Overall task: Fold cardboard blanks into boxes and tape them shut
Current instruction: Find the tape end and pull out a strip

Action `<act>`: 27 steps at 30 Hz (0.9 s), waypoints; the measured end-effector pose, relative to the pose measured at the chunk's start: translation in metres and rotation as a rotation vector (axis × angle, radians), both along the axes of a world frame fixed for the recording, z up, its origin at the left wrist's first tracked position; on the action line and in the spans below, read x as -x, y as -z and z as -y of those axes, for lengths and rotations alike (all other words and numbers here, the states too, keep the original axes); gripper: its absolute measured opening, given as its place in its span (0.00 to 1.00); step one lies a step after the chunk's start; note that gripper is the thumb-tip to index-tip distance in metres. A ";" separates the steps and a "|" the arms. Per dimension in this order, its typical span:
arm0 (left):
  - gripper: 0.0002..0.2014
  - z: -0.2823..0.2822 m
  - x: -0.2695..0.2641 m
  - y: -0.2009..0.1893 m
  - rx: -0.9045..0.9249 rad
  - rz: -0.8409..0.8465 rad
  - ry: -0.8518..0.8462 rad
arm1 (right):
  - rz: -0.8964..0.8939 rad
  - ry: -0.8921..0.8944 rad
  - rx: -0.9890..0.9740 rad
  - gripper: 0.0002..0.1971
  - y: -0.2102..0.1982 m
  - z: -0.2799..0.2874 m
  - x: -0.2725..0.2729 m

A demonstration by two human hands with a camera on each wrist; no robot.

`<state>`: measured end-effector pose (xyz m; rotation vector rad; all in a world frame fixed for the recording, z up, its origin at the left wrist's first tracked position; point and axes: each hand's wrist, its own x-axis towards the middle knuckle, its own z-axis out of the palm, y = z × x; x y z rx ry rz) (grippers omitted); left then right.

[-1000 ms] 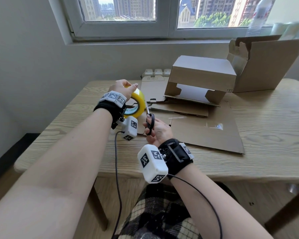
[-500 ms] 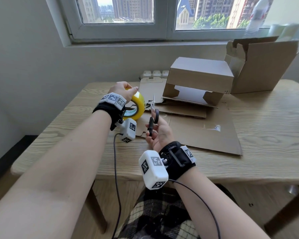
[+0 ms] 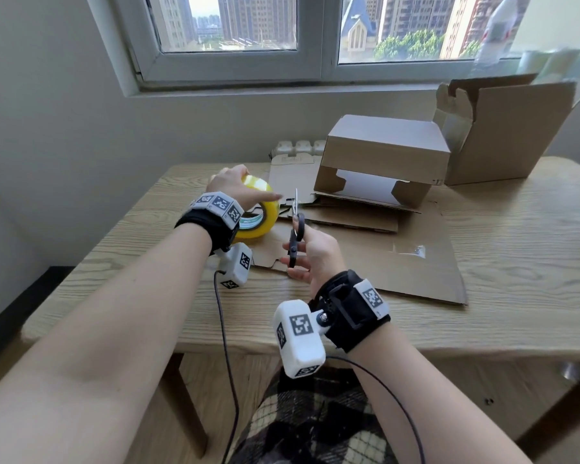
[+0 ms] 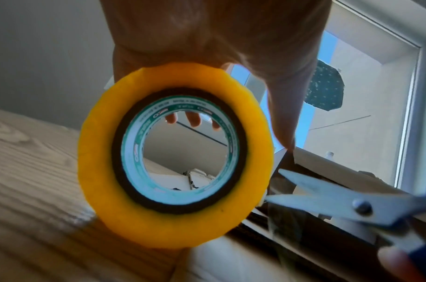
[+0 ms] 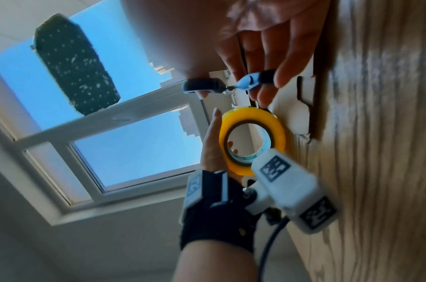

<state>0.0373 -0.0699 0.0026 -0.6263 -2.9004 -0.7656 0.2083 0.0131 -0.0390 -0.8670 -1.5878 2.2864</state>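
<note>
My left hand (image 3: 231, 187) grips a yellow tape roll (image 3: 260, 217) (image 4: 175, 158) (image 5: 251, 140) on edge at the table's left, thumb stretched over its rim. My right hand (image 3: 315, 259) holds dark-handled scissors (image 3: 295, 236) (image 4: 332, 202) (image 5: 231, 85) upright just right of the roll, the blades parted and pointing at a clear strip of tape (image 4: 277, 200) that hangs from the roll. Flat cardboard blanks (image 3: 365, 256) lie under and behind the hands. A folded box (image 3: 385, 152) stands on them.
A larger open carton (image 3: 506, 128) stands at the back right by the window sill. A white power strip (image 3: 298, 147) lies against the wall behind the blanks. Bare wooden table (image 3: 516, 236) stretches to the right and front.
The right hand has lifted the scissors up and forward toward the tape roll and parted the blades. The left hand keeps the roll and has shifted slightly away.
</note>
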 end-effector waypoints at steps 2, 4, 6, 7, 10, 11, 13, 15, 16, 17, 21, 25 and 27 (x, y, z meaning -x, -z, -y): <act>0.44 0.003 0.000 -0.002 0.023 0.014 0.003 | 0.000 -0.011 -0.055 0.15 0.003 0.002 0.000; 0.44 0.007 0.003 -0.004 -0.032 0.028 -0.018 | 0.011 -0.019 -0.146 0.14 0.006 0.007 0.001; 0.42 0.011 0.002 -0.007 -0.057 -0.014 -0.079 | 0.033 -0.053 -0.288 0.20 0.009 0.012 0.002; 0.40 0.012 0.001 -0.009 -0.041 -0.057 -0.104 | 0.041 -0.076 -0.371 0.19 0.009 0.015 0.001; 0.34 0.016 0.000 -0.011 0.037 -0.138 -0.097 | 0.082 -0.147 -0.659 0.13 0.009 0.022 -0.002; 0.34 0.017 -0.001 -0.011 0.054 -0.136 -0.075 | 0.098 -0.169 -0.759 0.14 0.009 0.025 -0.003; 0.34 0.016 -0.004 -0.012 0.103 -0.148 -0.021 | 0.134 -0.217 -0.911 0.15 0.010 0.030 -0.002; 0.32 0.011 -0.008 -0.012 0.203 -0.181 0.048 | 0.168 -0.238 -1.004 0.14 0.010 0.031 -0.001; 0.30 0.008 -0.011 -0.012 0.263 -0.206 0.083 | 0.190 -0.241 -1.053 0.14 0.009 0.032 -0.001; 0.29 0.005 -0.014 -0.011 0.316 -0.230 0.113 | 0.203 -0.236 -1.107 0.15 0.009 0.032 -0.001; 0.23 -0.005 -0.021 -0.007 0.419 -0.277 0.192 | 0.202 -0.223 -1.190 0.13 0.007 0.025 -0.002; 0.18 -0.008 -0.027 -0.009 0.394 -0.250 0.211 | 0.144 -0.178 -1.081 0.10 0.008 0.010 0.000; 0.15 -0.007 -0.029 -0.010 0.339 -0.225 0.201 | 0.092 -0.125 -1.013 0.06 0.007 -0.002 -0.003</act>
